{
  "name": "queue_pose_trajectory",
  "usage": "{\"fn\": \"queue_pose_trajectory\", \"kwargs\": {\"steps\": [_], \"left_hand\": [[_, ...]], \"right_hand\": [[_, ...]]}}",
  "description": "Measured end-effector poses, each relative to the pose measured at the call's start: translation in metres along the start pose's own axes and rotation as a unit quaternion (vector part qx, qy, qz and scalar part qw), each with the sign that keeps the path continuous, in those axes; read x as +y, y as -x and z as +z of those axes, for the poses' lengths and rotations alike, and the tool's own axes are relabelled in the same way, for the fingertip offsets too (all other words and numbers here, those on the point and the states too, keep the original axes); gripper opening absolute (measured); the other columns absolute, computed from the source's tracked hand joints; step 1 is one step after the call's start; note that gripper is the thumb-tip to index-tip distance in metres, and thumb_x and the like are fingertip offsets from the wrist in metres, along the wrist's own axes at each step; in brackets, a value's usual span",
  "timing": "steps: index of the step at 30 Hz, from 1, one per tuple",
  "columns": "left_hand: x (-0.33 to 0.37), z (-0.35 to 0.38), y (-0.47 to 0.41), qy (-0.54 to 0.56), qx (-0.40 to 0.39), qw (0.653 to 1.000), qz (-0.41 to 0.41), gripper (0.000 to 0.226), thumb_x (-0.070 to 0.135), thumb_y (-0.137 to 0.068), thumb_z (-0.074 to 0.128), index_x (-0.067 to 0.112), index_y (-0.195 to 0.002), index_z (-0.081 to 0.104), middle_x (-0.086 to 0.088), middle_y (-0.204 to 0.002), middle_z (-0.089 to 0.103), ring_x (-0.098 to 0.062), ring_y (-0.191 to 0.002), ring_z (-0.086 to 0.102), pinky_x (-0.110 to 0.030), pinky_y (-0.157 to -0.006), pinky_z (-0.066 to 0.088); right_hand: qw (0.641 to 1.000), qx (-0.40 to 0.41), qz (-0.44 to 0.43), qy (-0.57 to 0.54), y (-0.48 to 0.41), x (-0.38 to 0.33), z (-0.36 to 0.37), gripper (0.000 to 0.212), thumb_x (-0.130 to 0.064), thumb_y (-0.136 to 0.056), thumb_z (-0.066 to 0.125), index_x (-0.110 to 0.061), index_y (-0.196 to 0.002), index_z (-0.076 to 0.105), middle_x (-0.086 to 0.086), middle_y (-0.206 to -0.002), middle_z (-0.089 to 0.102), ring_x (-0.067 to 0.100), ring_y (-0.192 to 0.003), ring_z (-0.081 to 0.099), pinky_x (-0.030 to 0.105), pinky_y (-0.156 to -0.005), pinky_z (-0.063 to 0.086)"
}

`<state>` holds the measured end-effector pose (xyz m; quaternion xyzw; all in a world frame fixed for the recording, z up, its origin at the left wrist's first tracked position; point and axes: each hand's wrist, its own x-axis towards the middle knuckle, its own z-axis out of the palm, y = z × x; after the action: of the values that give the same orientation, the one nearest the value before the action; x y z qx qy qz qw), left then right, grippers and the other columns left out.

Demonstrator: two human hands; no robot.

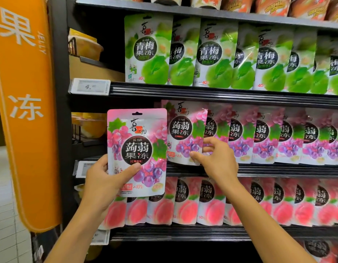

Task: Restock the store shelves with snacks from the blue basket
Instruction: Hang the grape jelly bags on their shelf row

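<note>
Your left hand (pixel 99 184) gripped the grape jelly pouch (pixel 137 149) low, just before the middle shelf (pixel 278 170), while your right hand (pixel 217 160) pinched the front shelved pouch (pixel 184 132); forcing it in would likely have toppled that row.

You are standing in a shop, at a snack aisle; black metal shelves (pixel 221 90) rise in tiers before you, each faced with a row of one identical product; glossy green plum-printed jelly pouches (pixel 148 50) fill the upper tier, pink-and-purple grape-printed pouches (pixel 185 133) the middle one, pale peach-printed pouches (pixel 185 204) the one below; small white electronic price labels (pixel 89 86) clip to the shelf edges, one showing a figure that starts with 4; a tall orange aisle-end sign (pixel 25 111) at your left bears white Chinese characters and the word JELLY; pale tiled floor (pixel 1 196) shows beside it.
</note>
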<state>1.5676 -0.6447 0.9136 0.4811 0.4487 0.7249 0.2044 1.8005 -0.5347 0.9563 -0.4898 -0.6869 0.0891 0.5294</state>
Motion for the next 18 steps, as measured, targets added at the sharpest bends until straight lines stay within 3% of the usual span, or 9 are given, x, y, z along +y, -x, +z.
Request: {"fn": "queue_pose_trajectory", "kwargs": {"steps": [8,12,18], "left_hand": [[0.002,0.006,-0.001,-0.001,-0.006,1.0,-0.008,0.048,0.036,-0.056,0.085,0.027,-0.1,0.07,0.003,-0.091,0.078,-0.016,-0.08,0.075,-0.028,-0.054,0.058],[0.003,0.01,0.001,0.01,-0.011,1.0,-0.01,0.046,0.038,-0.053,0.086,0.029,-0.095,0.071,0.004,-0.089,0.078,-0.015,-0.078,0.076,-0.025,-0.053,0.057],[0.004,0.013,0.002,0.005,-0.017,1.0,-0.01,0.048,0.037,-0.054,0.086,0.026,-0.098,0.07,0.003,-0.09,0.078,-0.016,-0.079,0.076,-0.027,-0.056,0.058]], "right_hand": [[0.999,0.022,0.019,0.017,-0.011,0.001,0.013,0.051,-0.047,-0.079,0.078,-0.028,-0.124,0.062,-0.011,-0.105,0.07,0.012,-0.097,0.065,0.03,-0.071,0.041],[0.999,0.037,0.021,0.023,-0.01,0.004,0.013,0.05,-0.049,-0.078,0.077,-0.031,-0.122,0.062,-0.013,-0.101,0.071,0.007,-0.083,0.058,0.024,-0.059,0.031],[0.999,0.04,0.023,0.005,-0.011,0.012,0.005,0.046,-0.046,-0.076,0.08,-0.029,-0.115,0.063,-0.013,-0.092,0.072,0.006,-0.079,0.062,0.023,-0.057,0.038]]}}
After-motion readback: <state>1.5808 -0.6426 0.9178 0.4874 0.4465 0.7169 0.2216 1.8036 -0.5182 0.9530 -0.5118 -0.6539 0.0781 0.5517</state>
